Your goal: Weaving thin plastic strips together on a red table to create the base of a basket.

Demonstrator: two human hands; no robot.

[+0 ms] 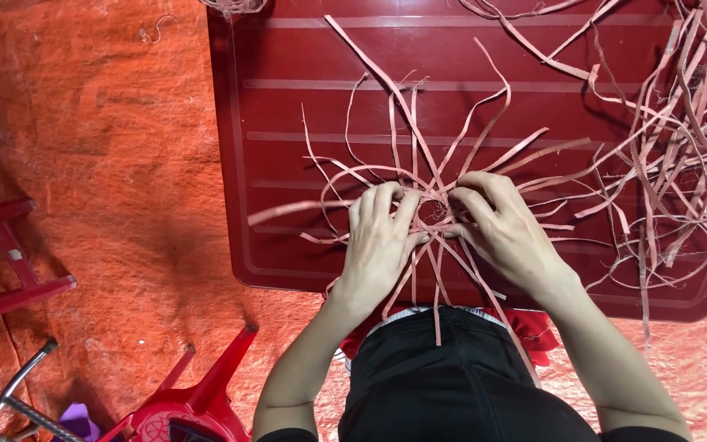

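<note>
Strips (431, 192), thin and pale pink, fan out from one crossing point near the front edge of a dark red table (288, 123). Both hands rest on that crossing. Left hand (380, 237) lies flat, palm down, fingers (386, 200) stretched and slightly spread, pressing strips against the table; thumb angled toward the centre, touching strips there. Whether it pinches any strip cannot be told. Right hand (505, 229) sits just beside it, fingers curled over the centre, fingertips pinching or pressing the strips at the crossing; exact grip is hidden under the knuckles. The hands nearly touch at the thumbs.

Several strip ends hang over the near table edge onto the person's lap. Lap covered in black cloth (443, 376).

Loose pile (689, 147) of the same strips, tangled, on the right side of the table, well apart from the left hand, near the right.

Table stands on an orange tarp (100, 164). Red stool (186, 405) lower left, partly seen. Red frame (6, 262) at left edge. Grey metal tube (18, 381) in the bottom left corner.
</note>
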